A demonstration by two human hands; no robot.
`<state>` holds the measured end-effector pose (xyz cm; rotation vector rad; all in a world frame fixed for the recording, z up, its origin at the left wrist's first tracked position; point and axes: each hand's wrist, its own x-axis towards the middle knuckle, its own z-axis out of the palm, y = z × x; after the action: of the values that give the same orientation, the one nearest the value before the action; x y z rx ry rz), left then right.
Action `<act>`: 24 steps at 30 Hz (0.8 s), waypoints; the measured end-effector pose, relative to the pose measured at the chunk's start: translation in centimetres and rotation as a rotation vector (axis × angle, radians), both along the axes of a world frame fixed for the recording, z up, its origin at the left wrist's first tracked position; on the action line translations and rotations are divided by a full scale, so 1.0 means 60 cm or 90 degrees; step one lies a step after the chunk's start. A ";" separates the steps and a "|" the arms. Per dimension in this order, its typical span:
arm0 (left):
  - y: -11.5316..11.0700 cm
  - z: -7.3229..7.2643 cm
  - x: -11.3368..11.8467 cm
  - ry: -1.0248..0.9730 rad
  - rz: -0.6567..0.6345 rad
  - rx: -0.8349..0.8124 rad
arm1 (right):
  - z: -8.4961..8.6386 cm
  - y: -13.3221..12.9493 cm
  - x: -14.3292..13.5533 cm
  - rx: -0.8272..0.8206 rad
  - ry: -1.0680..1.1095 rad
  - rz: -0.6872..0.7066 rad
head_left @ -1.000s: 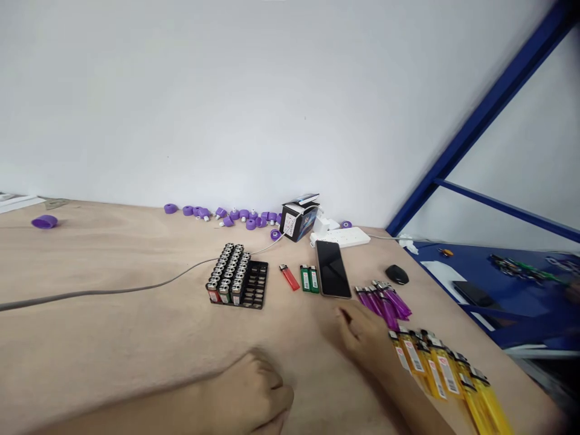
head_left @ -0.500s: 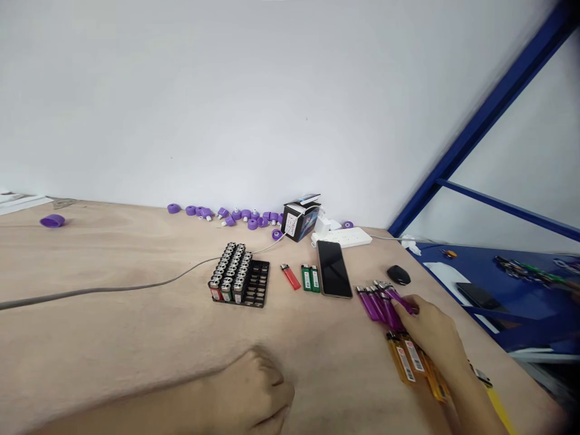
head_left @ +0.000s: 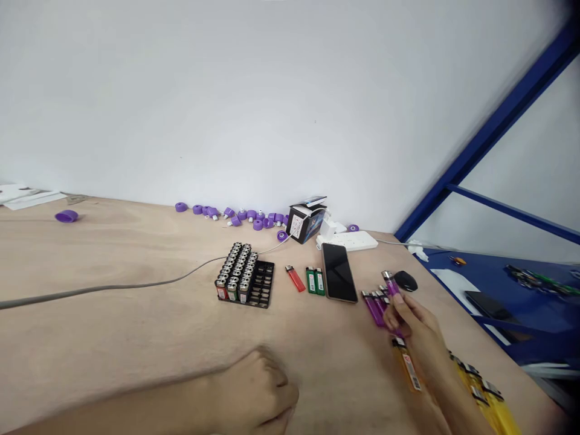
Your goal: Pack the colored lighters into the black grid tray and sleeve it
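My right hand (head_left: pixel 414 326) pinches a purple lighter (head_left: pixel 390 284) upright above other purple lighters (head_left: pixel 372 308) on the table. Beneath my wrist lies an orange lighter (head_left: pixel 410 370), and several yellow lighters (head_left: pixel 492 405) lie further right, partly hidden. My left hand (head_left: pixel 267 393) rests closed near the front edge of the view; its fingers curl under, and whatever they hold, if anything, is hidden. A black tray (head_left: pixel 263 297) holds several rows of lighters (head_left: pixel 235 269) on its left, with bare slots on its right. Beside it are a red lighter (head_left: pixel 295 278) and two green lighters (head_left: pixel 315 281).
A phone (head_left: pixel 339 272), a black mouse (head_left: pixel 405 281), a white power strip (head_left: pixel 351 241) and a black box (head_left: pixel 307 223) stand behind. Purple caps (head_left: pixel 258 224) line the wall. A grey cable (head_left: pixel 136 285) crosses the left, and a blue frame (head_left: pixel 489 121) rises at right.
My right hand has lifted a purple lighter off the group and turned it upright. The view has shifted slightly, uncovering more yellow lighters. My left hand stays closed in nearly the same place.
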<state>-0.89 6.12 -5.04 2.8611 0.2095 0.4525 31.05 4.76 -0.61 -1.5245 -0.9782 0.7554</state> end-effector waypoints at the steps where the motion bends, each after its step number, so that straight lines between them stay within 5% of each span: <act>1: 0.000 0.000 0.000 0.000 0.001 -0.002 | 0.000 0.000 -0.019 0.024 0.111 0.053; 5: -0.002 0.004 0.001 -0.018 0.006 -0.046 | -0.009 -0.003 -0.088 -0.028 0.401 0.236; 9: 0.006 0.017 0.003 -0.136 0.144 -0.293 | -0.039 -0.011 -0.166 -0.065 0.483 0.362; 12: 0.019 0.021 0.006 -0.237 0.221 -0.569 | -0.063 -0.018 -0.229 -0.078 0.409 0.411; 16: 0.028 0.014 0.009 -0.316 0.168 -0.796 | -0.072 -0.024 -0.280 -0.042 0.189 0.455; 24: 0.025 0.024 0.008 -0.316 0.236 -0.820 | -0.056 -0.025 -0.275 -0.066 0.063 0.523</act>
<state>-0.42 7.60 -3.61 1.4083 0.6444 0.7186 14.53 3.28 -3.97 -1.1241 -1.5244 1.4541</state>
